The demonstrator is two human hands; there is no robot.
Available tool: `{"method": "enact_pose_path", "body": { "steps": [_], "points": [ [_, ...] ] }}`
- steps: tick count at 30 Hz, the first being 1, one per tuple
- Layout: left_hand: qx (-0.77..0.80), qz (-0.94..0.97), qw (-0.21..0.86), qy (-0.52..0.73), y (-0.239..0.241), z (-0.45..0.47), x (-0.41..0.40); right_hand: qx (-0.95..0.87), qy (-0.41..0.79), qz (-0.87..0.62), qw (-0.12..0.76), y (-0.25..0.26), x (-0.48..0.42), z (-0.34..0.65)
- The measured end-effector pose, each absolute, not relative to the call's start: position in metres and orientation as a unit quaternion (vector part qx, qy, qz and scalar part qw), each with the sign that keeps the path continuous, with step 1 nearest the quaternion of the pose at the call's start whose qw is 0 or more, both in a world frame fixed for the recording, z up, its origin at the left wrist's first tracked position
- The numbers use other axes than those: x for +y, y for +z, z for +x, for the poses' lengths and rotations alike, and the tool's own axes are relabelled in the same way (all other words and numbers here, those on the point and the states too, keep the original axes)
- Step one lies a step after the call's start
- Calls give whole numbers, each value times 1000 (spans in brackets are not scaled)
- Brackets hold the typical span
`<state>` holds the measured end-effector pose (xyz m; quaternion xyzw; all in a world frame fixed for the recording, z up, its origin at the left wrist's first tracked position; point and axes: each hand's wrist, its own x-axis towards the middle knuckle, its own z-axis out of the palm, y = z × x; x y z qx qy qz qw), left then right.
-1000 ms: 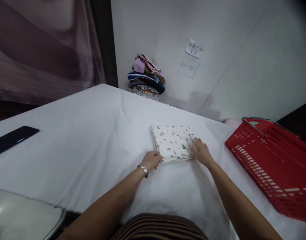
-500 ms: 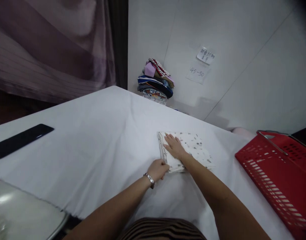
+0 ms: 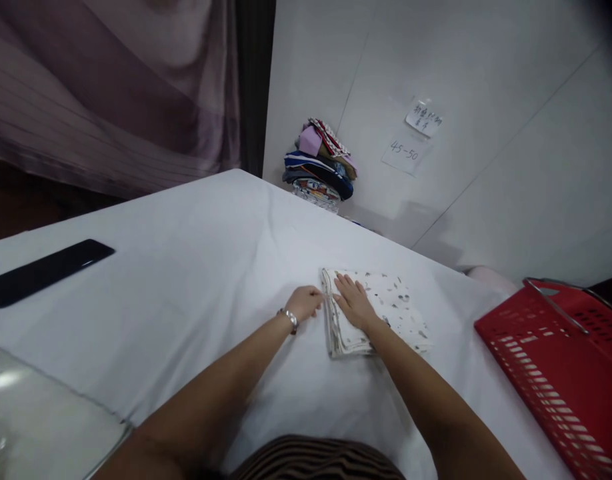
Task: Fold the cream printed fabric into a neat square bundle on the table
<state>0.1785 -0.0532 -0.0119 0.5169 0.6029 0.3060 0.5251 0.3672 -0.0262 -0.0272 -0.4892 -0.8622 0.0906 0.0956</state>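
Folded printed cloth [image 3: 390, 301] pressed by right hand [image 3: 356, 305], fingers open, flat. Nine-o'clock edge met by left hand [image 3: 305, 304], fingertips bunched; grip cannot be told.

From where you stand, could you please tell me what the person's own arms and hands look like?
The left hand and right hand wear no gloves, and no sleeves are in view. A silver-coloured band, perhaps a watch or bracelet, circles the left wrist; nothing shows on the right one. A brown-and-black striped garment appears at the bottom edge.
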Motion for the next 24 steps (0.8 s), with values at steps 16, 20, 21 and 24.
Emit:
{"method": "enact_pose_path", "body": {
  "steps": [16, 20, 21, 24],
  "points": [
    [649, 474, 480, 353, -14, 194, 11, -850, 126, -493, 139, -18, -26, 366],
    [651, 487, 476, 336, -12, 197, 17, -857, 142, -481, 117, -11, -27, 359],
    [654, 489, 478, 324, -13, 197, 20, -858, 146, -480, 110, -11, -28, 358],
    [669, 486, 484, 288, -15, 198, 27, -857, 143, -484, 100, -14, -33, 352]
  ]
}}
